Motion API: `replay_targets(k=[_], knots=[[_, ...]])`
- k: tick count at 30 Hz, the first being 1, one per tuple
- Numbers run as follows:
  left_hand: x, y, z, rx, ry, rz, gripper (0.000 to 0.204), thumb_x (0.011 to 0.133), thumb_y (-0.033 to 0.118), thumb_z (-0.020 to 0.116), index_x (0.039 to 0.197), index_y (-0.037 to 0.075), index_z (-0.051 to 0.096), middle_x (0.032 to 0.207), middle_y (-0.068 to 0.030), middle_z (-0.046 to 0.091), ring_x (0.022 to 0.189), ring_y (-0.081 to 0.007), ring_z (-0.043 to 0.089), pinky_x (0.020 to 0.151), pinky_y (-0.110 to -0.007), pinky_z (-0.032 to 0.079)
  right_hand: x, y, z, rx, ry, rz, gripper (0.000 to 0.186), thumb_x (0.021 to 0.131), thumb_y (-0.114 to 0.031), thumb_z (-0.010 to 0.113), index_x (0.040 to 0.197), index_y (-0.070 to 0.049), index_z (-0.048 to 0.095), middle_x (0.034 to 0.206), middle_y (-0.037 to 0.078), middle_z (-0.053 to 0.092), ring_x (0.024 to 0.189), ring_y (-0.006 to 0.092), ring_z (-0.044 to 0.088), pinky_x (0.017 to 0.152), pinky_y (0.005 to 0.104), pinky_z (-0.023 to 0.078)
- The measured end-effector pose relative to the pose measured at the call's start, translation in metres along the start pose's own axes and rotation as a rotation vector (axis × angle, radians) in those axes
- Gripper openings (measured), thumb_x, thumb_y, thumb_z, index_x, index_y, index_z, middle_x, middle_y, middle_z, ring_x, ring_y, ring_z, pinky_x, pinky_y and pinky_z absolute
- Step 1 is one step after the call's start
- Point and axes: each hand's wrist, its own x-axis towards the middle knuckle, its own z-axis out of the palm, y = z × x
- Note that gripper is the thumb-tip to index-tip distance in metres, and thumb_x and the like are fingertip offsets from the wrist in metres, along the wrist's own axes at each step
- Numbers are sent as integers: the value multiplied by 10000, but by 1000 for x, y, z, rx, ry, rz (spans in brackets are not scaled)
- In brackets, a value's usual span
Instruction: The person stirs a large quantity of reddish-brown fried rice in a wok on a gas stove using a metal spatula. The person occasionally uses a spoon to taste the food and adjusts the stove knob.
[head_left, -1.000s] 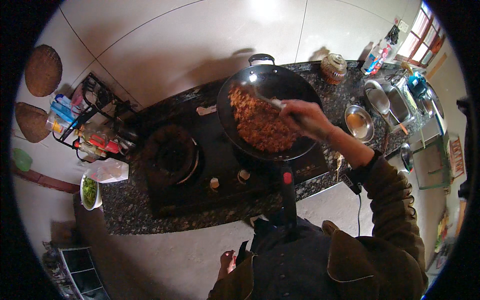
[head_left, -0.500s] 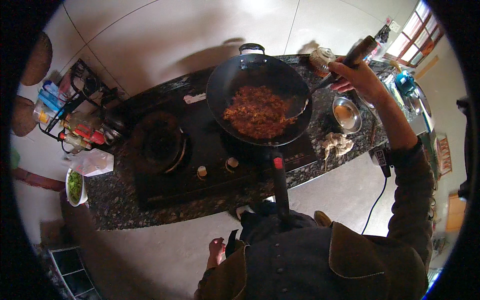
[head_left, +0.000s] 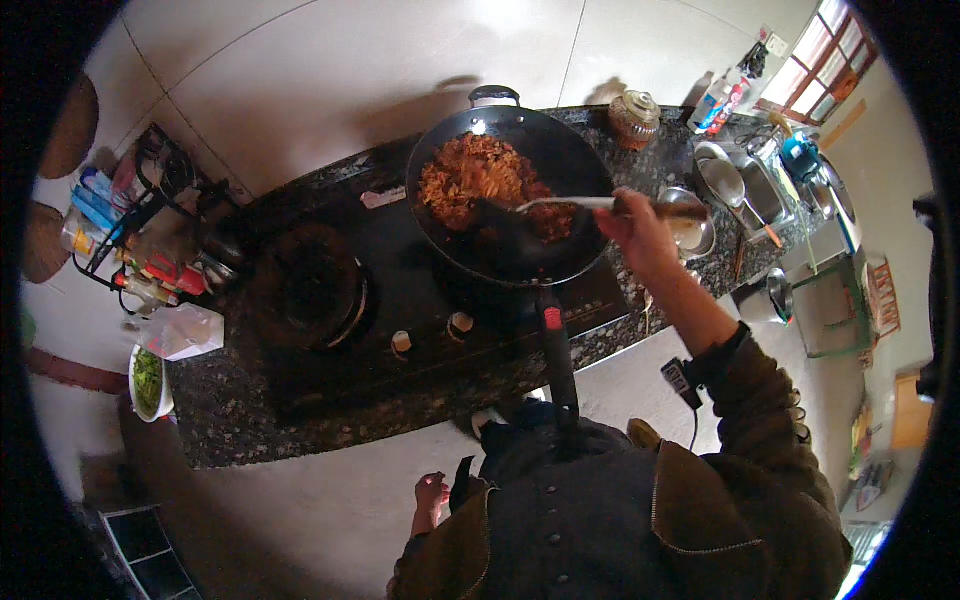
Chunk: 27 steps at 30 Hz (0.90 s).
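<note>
My right hand [head_left: 640, 238], the nearer, gripped the spatula [head_left: 583, 202], its length running sideways, leftward into the wok [head_left: 575, 160]. The reddish-brown food [head_left: 475, 180] lay there — left of those fingers. My left hand [head_left: 430, 492] (low by my side) was curled — holding anything, I couldn't tell.

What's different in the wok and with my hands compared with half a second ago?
Your right hand has come left and down to the wok's right side, bringing the spatula from the right wall to mid-wok. The reddish-brown food has shifted to the upper left, baring the lower part. Unchanged: your right hand's hold on the spatula, the wok's place on the stove, and your left hand low by your body.
</note>
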Motion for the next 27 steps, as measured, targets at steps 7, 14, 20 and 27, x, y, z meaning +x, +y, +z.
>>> replay_targets(k=[7,14,20,27], knots=[[-12,6,-5,242,-17,-124,183,829,240,592,878,65,605,593,-57,568,401,-135,470,359,-272,359,-4,-91,-20,-169,-37,15,306,843,-306,589,959,-23,564,860,124,620,759,230,658,694,309,552],[-15,13,-13,388,33,4,191,829,233,596,845,44,610,563,-48,550,398,-122,450,356,-282,338,-17,-129,0,-730,-189,44,373,844,-386,578,948,-28,572,786,99,620,696,181,666,585,271,554],[-10,9,-10,676,42,98,189,820,236,599,826,48,615,546,-39,530,439,-141,486,407,-293,398,-27,8,37,-138,-178,53,247,878,-279,565,1004,-79,493,915,86,578,808,203,642,708,314,535],[7,8,-15,430,-56,288,244,805,268,600,856,31,626,661,-44,615,567,-158,566,533,-306,462,-8,33,29,489,115,-15,184,859,-185,578,932,-28,517,883,128,589,811,283,635,798,418,536]])
